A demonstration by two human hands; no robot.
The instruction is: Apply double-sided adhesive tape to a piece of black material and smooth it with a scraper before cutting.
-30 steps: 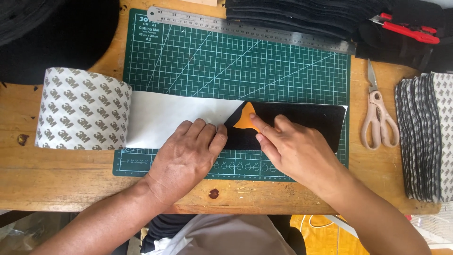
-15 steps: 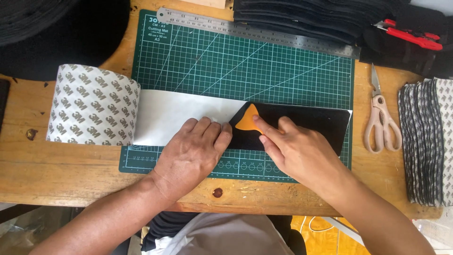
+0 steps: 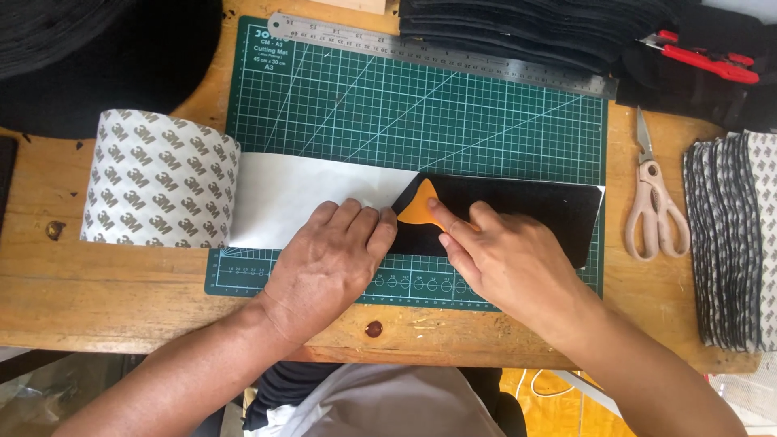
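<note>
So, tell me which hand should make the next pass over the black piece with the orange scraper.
Right. The right hand already holds the orange scraper on the black piece. The left hand lies flat on the white sheet, probably best left pinning it to the green cutting mat.

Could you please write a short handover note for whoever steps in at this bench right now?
Left hand: flat on the white adhesive sheet, pinning it to the green cutting mat.
Right hand: presses the orange scraper on the black fabric piece.
Done: fabric lies on the sheet unrolled from the roll.
Left: the fabric's left end, by the scraper, appears unsmoothed. Scissors lie unused to the right.
</note>
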